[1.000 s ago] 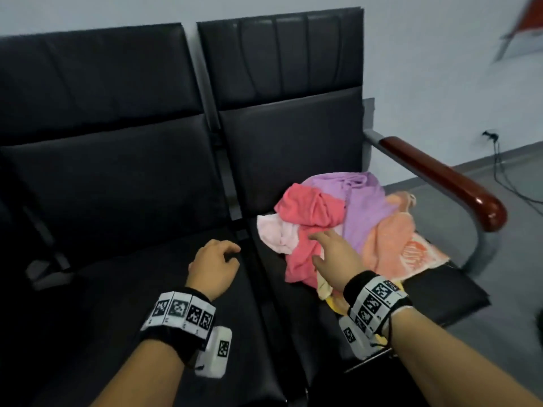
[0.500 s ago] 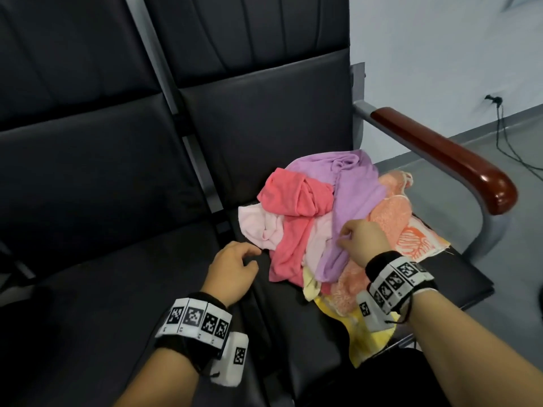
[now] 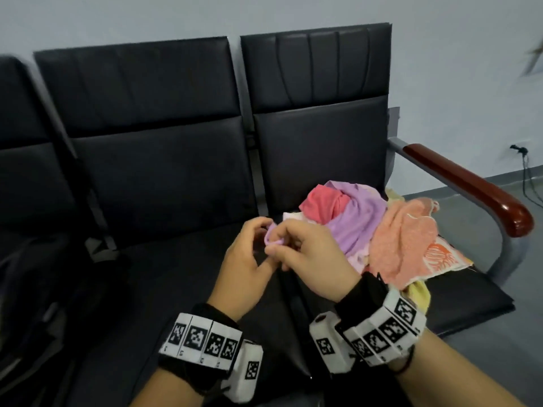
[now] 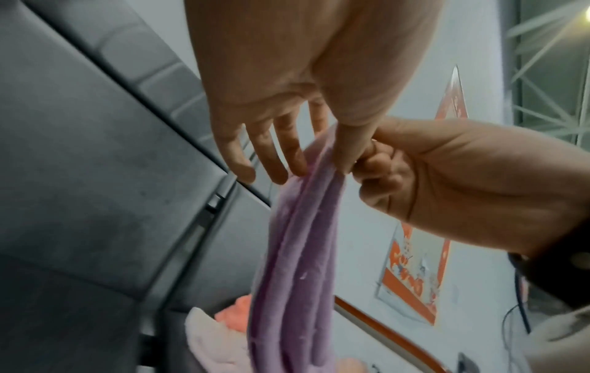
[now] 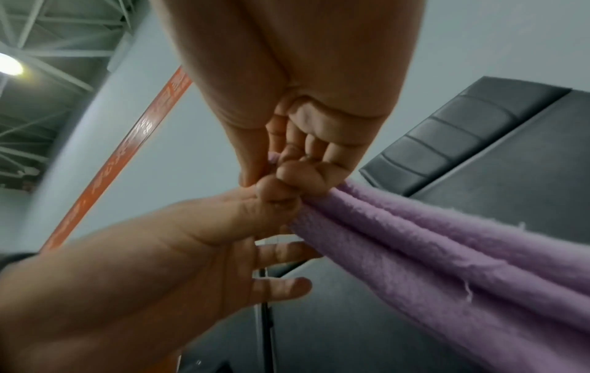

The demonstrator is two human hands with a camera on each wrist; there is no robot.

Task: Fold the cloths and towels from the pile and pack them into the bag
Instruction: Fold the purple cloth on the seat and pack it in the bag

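Observation:
A pile of cloths [image 3: 402, 239] lies on the right black seat: red, purple, orange, pale pink and yellow pieces. Both hands meet just left of the pile, above the gap between the seats. My right hand [image 3: 305, 254] grips a bunched edge of the purple cloth [image 3: 358, 221], fingers curled round it [image 5: 297, 171]. My left hand [image 3: 252, 254] pinches the same edge between thumb and forefinger, its other fingers [image 4: 274, 156] straight. The purple cloth [image 4: 297, 265] stretches taut from the hands back to the pile. A dark bag-like shape [image 3: 38, 289] sits at the far left.
A row of black padded seats [image 3: 164, 177] stands against a grey wall. A wood-topped armrest [image 3: 470, 183] bounds the right seat. The middle seat cushion [image 3: 152, 277] lies under my left arm. A cable [image 3: 526, 177] hangs by the wall at the right.
My right hand took hold of the purple cloth in the pile and drew its edge to the left. My left hand rose from the seat and pinched the same edge.

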